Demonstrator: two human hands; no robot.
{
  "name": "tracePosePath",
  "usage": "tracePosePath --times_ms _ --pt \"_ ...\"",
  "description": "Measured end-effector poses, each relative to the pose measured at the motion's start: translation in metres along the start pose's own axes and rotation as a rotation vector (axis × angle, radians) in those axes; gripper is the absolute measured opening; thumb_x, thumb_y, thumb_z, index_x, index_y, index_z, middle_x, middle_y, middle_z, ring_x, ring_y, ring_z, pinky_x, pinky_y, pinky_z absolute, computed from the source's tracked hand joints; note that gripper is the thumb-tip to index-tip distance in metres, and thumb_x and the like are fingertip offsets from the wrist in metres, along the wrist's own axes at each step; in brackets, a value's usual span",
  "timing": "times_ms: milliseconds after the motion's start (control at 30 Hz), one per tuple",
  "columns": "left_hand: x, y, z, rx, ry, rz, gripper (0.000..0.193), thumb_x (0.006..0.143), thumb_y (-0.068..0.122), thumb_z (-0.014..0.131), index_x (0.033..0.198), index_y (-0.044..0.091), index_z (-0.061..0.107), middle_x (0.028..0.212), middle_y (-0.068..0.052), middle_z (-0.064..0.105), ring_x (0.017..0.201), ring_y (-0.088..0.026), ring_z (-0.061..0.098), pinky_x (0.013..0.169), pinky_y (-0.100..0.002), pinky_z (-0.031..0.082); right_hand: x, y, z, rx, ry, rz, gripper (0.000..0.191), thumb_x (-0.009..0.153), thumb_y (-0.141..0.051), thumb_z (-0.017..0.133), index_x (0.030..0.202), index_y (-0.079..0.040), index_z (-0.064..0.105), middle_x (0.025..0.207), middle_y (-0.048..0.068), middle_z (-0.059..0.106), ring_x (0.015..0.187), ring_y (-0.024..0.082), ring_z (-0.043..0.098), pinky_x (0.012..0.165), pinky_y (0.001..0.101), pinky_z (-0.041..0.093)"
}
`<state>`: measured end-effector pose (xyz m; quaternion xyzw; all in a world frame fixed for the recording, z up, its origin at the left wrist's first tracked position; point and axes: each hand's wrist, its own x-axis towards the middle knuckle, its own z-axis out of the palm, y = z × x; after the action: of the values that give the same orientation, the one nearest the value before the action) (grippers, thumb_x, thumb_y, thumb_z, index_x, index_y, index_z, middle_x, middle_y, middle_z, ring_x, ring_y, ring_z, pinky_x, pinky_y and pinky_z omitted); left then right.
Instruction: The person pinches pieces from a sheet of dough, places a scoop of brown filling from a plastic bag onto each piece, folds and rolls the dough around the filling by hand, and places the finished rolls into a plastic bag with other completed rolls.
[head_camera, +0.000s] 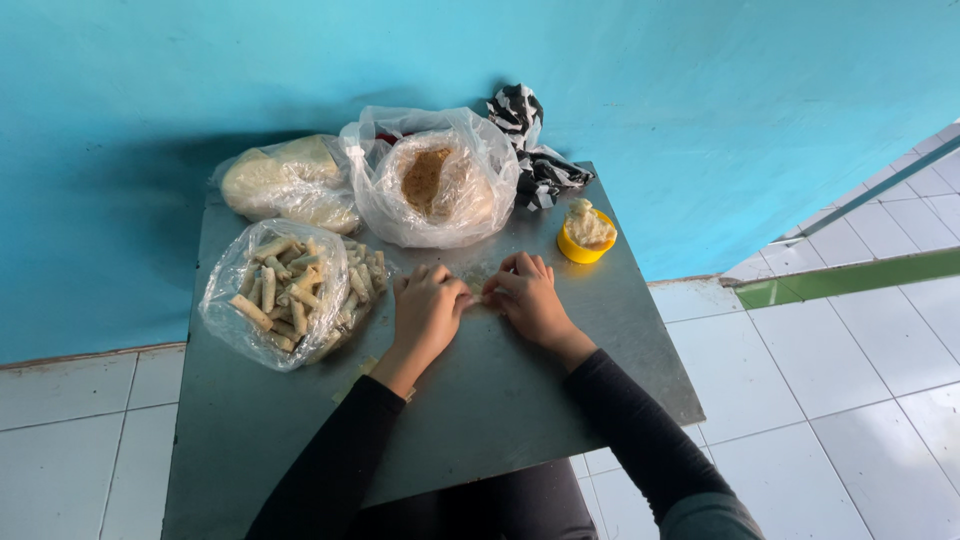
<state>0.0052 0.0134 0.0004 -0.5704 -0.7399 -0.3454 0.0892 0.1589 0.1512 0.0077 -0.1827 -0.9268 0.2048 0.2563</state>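
My left hand (428, 308) and my right hand (528, 296) rest side by side on the grey metal table (500, 400), fingers curled down over a small pale roll of wrapper (478, 298) that shows between them. Most of that roll is hidden under my fingers. To the left lies a clear plastic bag of several finished small rolls (290, 285). Behind my hands stands an open plastic bag with brown filling (432, 185).
A wrapped stack of pale wrappers (285, 180) lies at the back left. A yellow cup of pale paste (586, 232) stands at the right. A black-and-white bag (530, 140) leans on the turquoise wall. White floor tiles surround the table.
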Motion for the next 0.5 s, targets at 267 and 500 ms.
tracePosePath --times_ms 267,500 --pt "-0.004 0.007 -0.003 -0.073 -0.183 -0.392 0.021 0.077 0.04 0.083 0.083 0.02 0.079 0.096 -0.003 0.066 0.104 -0.028 0.058 0.096 -0.054 0.033 -0.005 -0.007 0.011 0.025 -0.051 0.351 0.018 0.077 -0.031 0.083 0.086 -0.017 0.078 0.102 0.006 0.056 0.106 0.025 0.049 0.092 0.0407 0.033" --pt "0.005 0.007 0.02 0.153 0.129 -0.245 0.024 0.087 0.028 0.073 0.104 0.013 0.065 0.106 -0.009 0.061 0.107 -0.032 0.056 0.087 -0.054 0.037 0.012 -0.008 0.037 -0.153 0.168 0.268 0.029 0.088 -0.035 0.077 0.102 -0.012 0.065 0.111 0.012 0.053 0.109 0.032 0.048 0.093 0.0439 0.034"
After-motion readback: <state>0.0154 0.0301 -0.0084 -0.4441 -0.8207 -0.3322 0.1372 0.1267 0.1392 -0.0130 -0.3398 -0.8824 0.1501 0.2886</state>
